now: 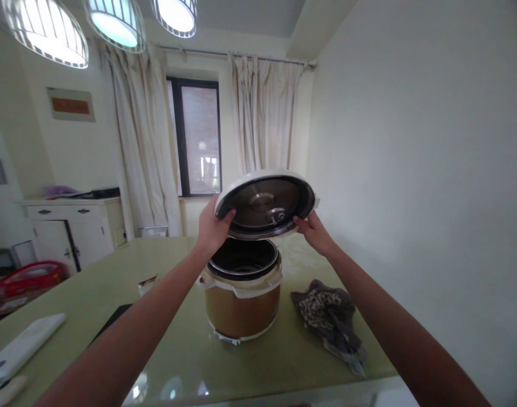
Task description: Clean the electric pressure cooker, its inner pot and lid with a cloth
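Observation:
Between my two hands a round pressure cooker lid (pixel 264 200) is held up and tilted, its dark metal underside facing me. My left hand (pixel 214 226) grips its left edge, thumb over the rim. On the opposite edge my right hand (pixel 315 230) is closed, also with the thumb on the inner side. Below the lid stands the electric pressure cooker (pixel 243 308), gold-brown with a white rim, upright on the table. Its dark inner pot (pixel 245 263) shows through the uncovered top. A crumpled grey patterned cloth (pixel 328 316) lies right of the cooker.
The glossy green tabletop (pixel 182 345) carries a white flat object (pixel 25 345) at left and a dark flat item (pixel 109 322) partly behind my left forearm. A wall (pixel 423 169) borders the right side. A white cabinet (pixel 74 226) and a red basket (pixel 33 277) stand beyond the table.

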The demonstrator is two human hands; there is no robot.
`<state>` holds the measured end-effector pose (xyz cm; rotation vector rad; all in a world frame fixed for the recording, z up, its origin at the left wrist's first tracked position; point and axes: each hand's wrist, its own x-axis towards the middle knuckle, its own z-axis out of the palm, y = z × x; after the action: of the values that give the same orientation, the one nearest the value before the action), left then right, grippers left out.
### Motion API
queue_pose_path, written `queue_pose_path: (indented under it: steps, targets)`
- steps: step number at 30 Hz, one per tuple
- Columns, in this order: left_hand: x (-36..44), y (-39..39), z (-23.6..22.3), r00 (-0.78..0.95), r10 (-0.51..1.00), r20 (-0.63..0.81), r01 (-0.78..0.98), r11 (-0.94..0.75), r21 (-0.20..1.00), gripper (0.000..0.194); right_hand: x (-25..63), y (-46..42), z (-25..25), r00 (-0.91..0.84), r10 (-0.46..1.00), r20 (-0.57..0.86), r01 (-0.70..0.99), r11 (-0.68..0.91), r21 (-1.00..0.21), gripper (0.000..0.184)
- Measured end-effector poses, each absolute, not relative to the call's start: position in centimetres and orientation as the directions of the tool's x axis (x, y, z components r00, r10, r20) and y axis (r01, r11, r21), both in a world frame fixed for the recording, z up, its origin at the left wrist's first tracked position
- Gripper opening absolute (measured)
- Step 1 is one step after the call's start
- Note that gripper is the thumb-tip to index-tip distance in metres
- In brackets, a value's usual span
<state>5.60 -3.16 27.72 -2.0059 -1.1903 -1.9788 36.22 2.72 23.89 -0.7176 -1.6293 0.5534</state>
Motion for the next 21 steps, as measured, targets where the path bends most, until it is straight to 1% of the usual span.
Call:
queue_pose_path:
  steps: [3, 5, 7, 11, 14, 17, 19, 21]
  targets:
    - [3.9, -1.6, 26.6, -0.119, 0.526, 0.842, 0.626, -0.618, 0.475, 0.034, 36.0, 4.0, 22.8, -0.047, 0.638, 0.769, 0.297, 0.744, -0.599, 0.046]
    - [3.0, -1.0, 26.1, -0.158, 0.557, 0.816, 0.703, -0.517, 0.489, 0.038, 35.8, 4.4, 22.1, -0.031, 0.596, 0.802, 0.395, 0.745, -0.538, 0.041]
    - [2.2, -0.8, 25.8, -0.172, 0.594, 0.786, 0.776, -0.41, 0.479, 0.04, 35.4, 4.3, 21.7, -0.03, 0.56, 0.828, 0.452, 0.746, -0.488, 0.037]
    - [0.9, -0.9, 25.3, -0.12, 0.704, 0.7, 0.859, -0.28, 0.429, 0.048, 34.5, 3.7, 21.2, -0.039, 0.486, 0.873, 0.47, 0.78, -0.413, 0.038]
    - [0.4, -1.2, 24.9, -0.141, 0.729, 0.67, 0.893, -0.199, 0.405, 0.052, 33.9, 3.3, 21.1, -0.05, 0.455, 0.889, 0.46, 0.801, -0.384, 0.037]
    - [0.0, -1.2, 24.4, -0.134, 0.734, 0.666, 0.87, -0.235, 0.434, 0.05, 33.4, 2.8, 21.1, -0.059, 0.442, 0.895, 0.443, 0.815, -0.373, 0.035]
    - [-0.3, -1.0, 24.0, -0.12, 0.746, 0.655, 0.817, -0.301, 0.493, 0.047, 33.3, 2.3, 21.3, -0.069, 0.423, 0.903, 0.437, 0.827, -0.354, 0.034]
    - [-0.6, -1.0, 23.3, -0.093, 0.755, 0.648, 0.734, -0.388, 0.558, 0.049, 33.1, 1.8, 21.5, -0.096, 0.386, 0.918, 0.437, 0.845, -0.31, 0.034]
